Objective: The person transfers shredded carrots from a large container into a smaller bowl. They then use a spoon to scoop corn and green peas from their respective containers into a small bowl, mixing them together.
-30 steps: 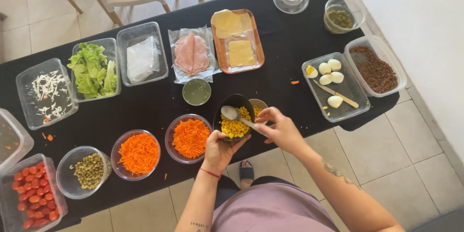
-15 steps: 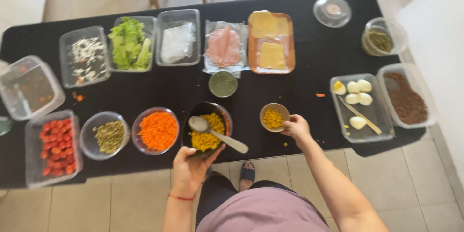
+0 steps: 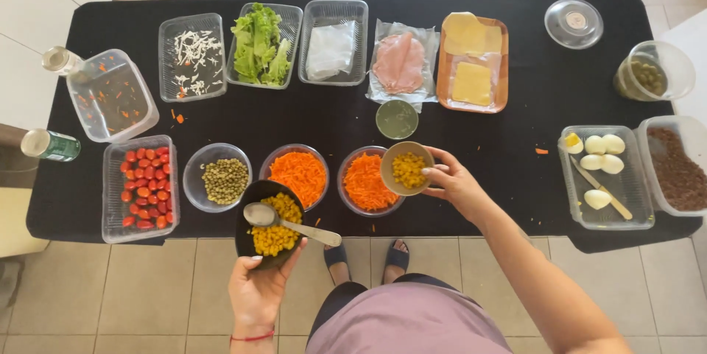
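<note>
Since half a second ago, the small tan bowl of corn (image 3: 407, 168) has come up off the desk (image 3: 515, 114); right hand (image 3: 458, 184) fingers now pinch its rim at 3 o'clock, over the carrot bowl (image 3: 366, 181). Left hand (image 3: 259, 289) fingers cup the black corn bowl (image 3: 269, 223) with its spoon (image 3: 291, 223), at 8 o'clock from the tan one.

brown-filled tub (image 3: 681, 170) – cut off, right edge

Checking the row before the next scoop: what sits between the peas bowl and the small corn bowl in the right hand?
In the head view, two bowls of grated carrot sit between the peas bowl and the small corn bowl.
</note>
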